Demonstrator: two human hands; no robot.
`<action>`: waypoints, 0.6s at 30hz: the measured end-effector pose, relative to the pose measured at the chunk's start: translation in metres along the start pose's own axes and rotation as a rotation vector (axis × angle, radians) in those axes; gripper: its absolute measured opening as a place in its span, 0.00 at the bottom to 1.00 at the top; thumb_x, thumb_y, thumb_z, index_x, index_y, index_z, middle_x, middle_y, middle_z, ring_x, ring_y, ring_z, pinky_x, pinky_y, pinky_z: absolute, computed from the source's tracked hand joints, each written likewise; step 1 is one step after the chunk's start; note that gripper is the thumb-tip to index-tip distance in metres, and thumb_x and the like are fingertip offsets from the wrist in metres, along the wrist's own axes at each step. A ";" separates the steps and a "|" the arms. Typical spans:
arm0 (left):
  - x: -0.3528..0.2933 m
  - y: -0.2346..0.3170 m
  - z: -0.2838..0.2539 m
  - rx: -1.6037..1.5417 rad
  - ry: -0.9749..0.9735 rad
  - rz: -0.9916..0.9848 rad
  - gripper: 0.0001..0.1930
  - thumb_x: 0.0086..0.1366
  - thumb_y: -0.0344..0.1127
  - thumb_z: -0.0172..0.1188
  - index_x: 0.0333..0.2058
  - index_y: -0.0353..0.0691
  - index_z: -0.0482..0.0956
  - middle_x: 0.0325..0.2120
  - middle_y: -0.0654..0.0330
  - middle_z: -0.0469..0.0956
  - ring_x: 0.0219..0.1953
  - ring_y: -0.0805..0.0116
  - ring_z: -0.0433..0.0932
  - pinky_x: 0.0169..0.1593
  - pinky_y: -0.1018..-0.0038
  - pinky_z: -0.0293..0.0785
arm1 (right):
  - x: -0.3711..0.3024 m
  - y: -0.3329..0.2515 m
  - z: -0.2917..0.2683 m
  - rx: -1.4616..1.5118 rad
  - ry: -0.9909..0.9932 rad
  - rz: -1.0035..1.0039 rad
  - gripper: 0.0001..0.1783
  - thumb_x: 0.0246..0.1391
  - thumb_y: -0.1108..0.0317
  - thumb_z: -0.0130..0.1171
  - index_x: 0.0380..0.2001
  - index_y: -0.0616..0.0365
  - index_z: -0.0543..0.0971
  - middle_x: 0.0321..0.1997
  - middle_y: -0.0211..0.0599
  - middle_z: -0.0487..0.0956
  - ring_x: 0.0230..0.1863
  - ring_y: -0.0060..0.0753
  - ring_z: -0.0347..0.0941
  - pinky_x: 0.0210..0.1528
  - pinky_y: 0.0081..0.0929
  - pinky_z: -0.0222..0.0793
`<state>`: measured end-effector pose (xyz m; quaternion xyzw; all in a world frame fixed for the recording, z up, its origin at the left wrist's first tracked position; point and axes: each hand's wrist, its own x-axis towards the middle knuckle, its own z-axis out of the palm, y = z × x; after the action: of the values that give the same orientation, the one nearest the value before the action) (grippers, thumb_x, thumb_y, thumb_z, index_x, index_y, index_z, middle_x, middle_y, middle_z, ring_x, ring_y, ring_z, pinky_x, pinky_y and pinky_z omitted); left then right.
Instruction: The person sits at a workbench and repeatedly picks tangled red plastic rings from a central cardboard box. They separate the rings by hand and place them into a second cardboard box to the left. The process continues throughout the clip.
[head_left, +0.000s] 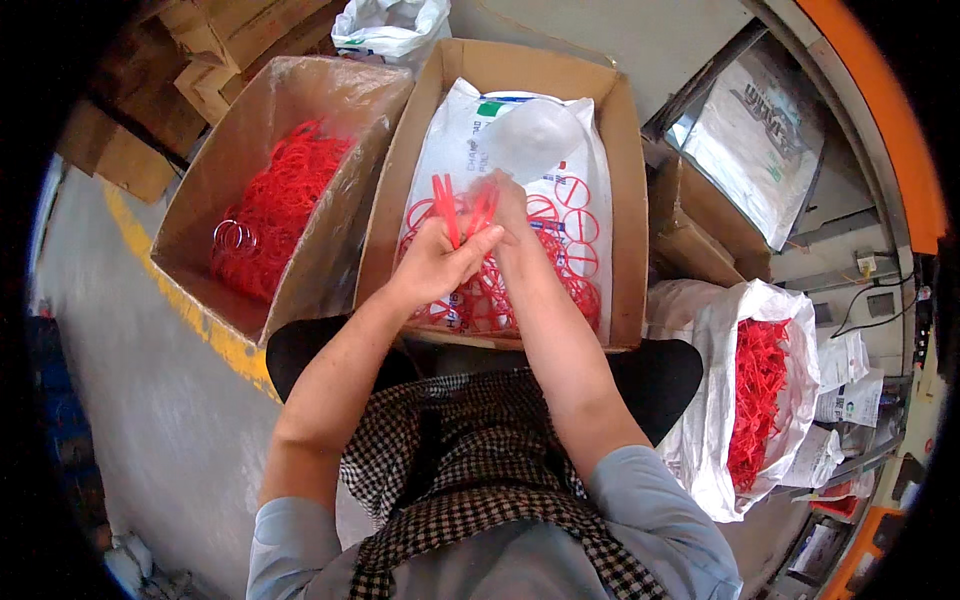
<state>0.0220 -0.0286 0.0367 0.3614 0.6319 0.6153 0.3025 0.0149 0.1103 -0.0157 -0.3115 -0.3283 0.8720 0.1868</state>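
**Over the middle box: both hands together at red plastic pieces**

Red strips (446,212) stick up out of the left hand (440,262), on its far side. More red sits between the two hands, next to the right fingers; motion blur there, so can't count pieces. Loose red rings (576,224), some with a bar across, lie below the hands and right of the right wrist.

Surface: white printed sacking (450,150) lining an open cardboard box (627,190). Left of it, a second carton (185,235) with clear plastic in it, holding a heap of red pieces (285,205). On the right, a white woven sack (690,395), mouth rolled open, with red scraps (757,400) inside. White bag (395,28) just beyond the boxes. Grey floor (170,430), yellow line (225,345) running past the left carton. Orange-edged equipment (880,100) along the far right. Checked apron (450,430) on the person, seated up against the middle box.

Left hand: narrow, fingers closed round the lower ends of the strips, thumb pointing right. Right hand (508,205): just beside the left, at the red pieces; blurred, can't tell how far its fingers are parted or whether it grips.
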 end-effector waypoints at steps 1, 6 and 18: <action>-0.001 0.000 -0.002 0.050 -0.017 0.004 0.15 0.67 0.39 0.45 0.29 0.38 0.76 0.10 0.74 0.61 0.13 0.85 0.57 0.17 0.83 0.54 | 0.004 0.004 -0.002 -0.053 -0.147 0.020 0.16 0.60 0.63 0.36 0.19 0.55 0.64 0.17 0.32 0.64 0.18 0.27 0.61 0.19 0.28 0.59; 0.012 -0.008 -0.017 -0.350 0.350 -0.097 0.16 0.66 0.44 0.46 0.25 0.39 0.73 0.08 0.73 0.58 0.10 0.81 0.53 0.18 0.82 0.50 | 0.038 0.016 0.013 -0.570 0.268 -0.539 0.17 0.60 0.63 0.40 0.20 0.62 0.66 0.11 0.33 0.65 0.12 0.34 0.62 0.17 0.33 0.58; 0.004 -0.010 -0.011 0.489 0.143 0.307 0.09 0.60 0.37 0.54 0.35 0.37 0.75 0.20 0.49 0.71 0.29 0.56 0.73 0.35 0.65 0.68 | 0.062 0.022 -0.019 0.129 -0.256 0.125 0.13 0.54 0.63 0.48 0.25 0.62 0.70 0.15 0.39 0.68 0.21 0.36 0.68 0.26 0.30 0.64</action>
<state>0.0096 -0.0309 0.0279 0.4705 0.7189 0.5075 0.0645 -0.0201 0.1360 -0.0684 -0.2049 -0.2726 0.9338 0.1087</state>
